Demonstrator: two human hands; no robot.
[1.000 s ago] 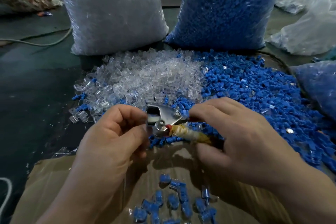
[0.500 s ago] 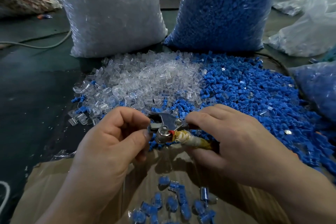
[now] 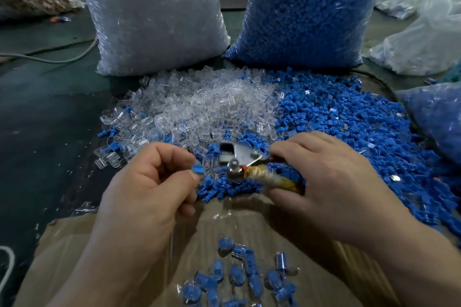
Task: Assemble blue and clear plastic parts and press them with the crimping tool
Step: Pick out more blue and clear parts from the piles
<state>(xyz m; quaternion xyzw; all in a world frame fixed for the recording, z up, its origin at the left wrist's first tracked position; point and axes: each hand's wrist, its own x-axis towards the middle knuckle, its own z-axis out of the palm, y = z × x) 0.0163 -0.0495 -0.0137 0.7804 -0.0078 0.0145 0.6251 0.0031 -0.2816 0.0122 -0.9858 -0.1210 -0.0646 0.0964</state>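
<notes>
Head cam: the small blue piece (image 3: 197, 170) is pinched between the thumb and fingertips of the left hand (image 3: 149, 187). It sits just left of the crimping tool (image 3: 237, 158) and isn't touching it. Can't tell if a clear shell is on it, only the blue end shows. Half a second ago that hand was pushed right up against the tool's metal head. Now there's a visible gap, and the piece has come away with the fingers.

The right hand (image 3: 324, 182) is curled around the tool's yellowish wrapped handle, same grasp as before. The tool sits about where it was, above the near edge of the loose parts.

Behind the hands, the heap of clear parts (image 3: 199, 107) on the left touches the heap of blue parts (image 3: 349, 127) on the right. Closer to the camera, a cluster of assembled pieces (image 3: 237, 276) lies on the cardboard (image 3: 306, 291). At the back, a bag of clear parts (image 3: 154, 15) and a bag of blue parts (image 3: 306, 7) stand side by side.
</notes>
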